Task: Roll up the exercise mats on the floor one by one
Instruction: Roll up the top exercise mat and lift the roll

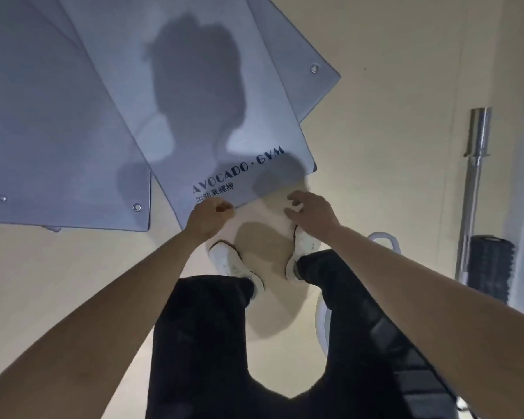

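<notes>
Several grey exercise mats lie flat and overlapping on the pale floor. The top mat [194, 86] carries the print "AVOCADO·GYM", and its near edge runs slantwise just ahead of my white shoes. My left hand [214, 214] is at that edge near the printed corner, its curled fingers pinching the mat's rim. My right hand [310, 210] hovers over bare floor just short of the same edge, with the fingers bent like a claw and nothing in them. A second mat [67, 140] lies to the left, and a third mat [303, 65] shows under the top one at the right.
A steel barbell [477, 164] lies along the right side, with a black ribbed foam roller [492, 267] beside it. A white curved object [386, 240] sits on the floor behind my right leg. The mats have metal eyelets at their corners. My shadow falls across the top mat.
</notes>
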Demonstrator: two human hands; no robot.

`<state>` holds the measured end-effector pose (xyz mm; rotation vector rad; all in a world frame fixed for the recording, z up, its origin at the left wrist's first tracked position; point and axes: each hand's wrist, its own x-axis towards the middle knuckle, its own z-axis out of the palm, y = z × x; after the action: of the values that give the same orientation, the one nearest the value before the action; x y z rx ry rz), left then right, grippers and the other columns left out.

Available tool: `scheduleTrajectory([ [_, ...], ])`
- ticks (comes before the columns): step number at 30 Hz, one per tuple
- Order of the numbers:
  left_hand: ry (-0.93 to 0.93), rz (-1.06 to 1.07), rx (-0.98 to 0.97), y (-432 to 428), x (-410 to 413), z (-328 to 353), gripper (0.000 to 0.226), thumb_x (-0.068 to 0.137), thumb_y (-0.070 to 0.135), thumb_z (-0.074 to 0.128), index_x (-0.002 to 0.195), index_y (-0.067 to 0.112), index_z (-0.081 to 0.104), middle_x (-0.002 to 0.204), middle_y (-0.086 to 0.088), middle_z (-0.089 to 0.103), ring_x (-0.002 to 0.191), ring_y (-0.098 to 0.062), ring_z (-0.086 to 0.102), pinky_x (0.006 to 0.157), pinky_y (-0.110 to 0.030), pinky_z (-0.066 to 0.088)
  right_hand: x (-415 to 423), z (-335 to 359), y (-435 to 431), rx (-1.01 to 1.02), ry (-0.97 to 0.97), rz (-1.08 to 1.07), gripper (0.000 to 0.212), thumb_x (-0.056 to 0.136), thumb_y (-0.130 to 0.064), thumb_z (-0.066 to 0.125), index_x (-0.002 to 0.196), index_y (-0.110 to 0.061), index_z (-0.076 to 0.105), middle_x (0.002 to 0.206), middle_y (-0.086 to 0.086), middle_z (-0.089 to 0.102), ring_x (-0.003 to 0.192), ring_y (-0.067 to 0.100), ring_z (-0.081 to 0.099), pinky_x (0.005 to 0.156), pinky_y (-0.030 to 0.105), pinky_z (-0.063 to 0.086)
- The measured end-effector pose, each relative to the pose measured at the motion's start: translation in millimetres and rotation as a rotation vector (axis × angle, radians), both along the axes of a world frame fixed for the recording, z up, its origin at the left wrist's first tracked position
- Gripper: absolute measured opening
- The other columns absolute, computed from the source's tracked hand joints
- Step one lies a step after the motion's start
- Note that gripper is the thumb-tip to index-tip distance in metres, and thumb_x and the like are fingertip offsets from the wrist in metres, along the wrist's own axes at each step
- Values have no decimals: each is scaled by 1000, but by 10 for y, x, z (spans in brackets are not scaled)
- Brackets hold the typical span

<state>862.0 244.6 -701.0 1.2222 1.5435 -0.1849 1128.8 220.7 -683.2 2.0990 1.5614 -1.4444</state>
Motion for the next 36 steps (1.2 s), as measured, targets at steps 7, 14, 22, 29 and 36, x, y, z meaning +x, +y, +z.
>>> scheduleTrajectory([
  [7,50,-97,138,-169,252,-2252,48,94,35,74,137,16,65,138,-4,65,127,-27,61,104,-36,47,-40,-2246,264,32,-18,237,54,92,-29,73,141,-12,59,142,15,58,131,36,53,108,40,41],
  [14,251,-399,564,-215,212,-3879,100,73,83,53,149,17,52,155,-11,48,137,-38,45,111,-55,39,-54,-4016,470,383,-58,883,89,71,-74,62,137,-15,61,139,14,57,123,37,51,95,49,43],
  [22,340,-362,872,-457,101,-4079,62,86,70,64,118,18,75,124,-3,73,110,-29,67,88,-42,52,-36,-4153,475,554,50,830,68,70,-62,77,121,-18,71,132,8,63,118,37,55,88,49,43],
  [29,536,-247,842,-235,92,-3567,59,100,68,40,92,23,77,81,2,74,77,-23,71,52,-27,40,-33,-3738,679,786,59,626,49,94,-58,55,102,-15,77,96,5,75,90,30,71,69,39,58],
  [36,653,-333,643,159,59,-2917,72,97,72,19,92,21,69,82,-1,72,76,-27,71,60,-31,37,-242,-3199,997,518,-14,520,43,101,-57,53,89,-21,71,88,3,73,84,33,67,73,41,53],
])
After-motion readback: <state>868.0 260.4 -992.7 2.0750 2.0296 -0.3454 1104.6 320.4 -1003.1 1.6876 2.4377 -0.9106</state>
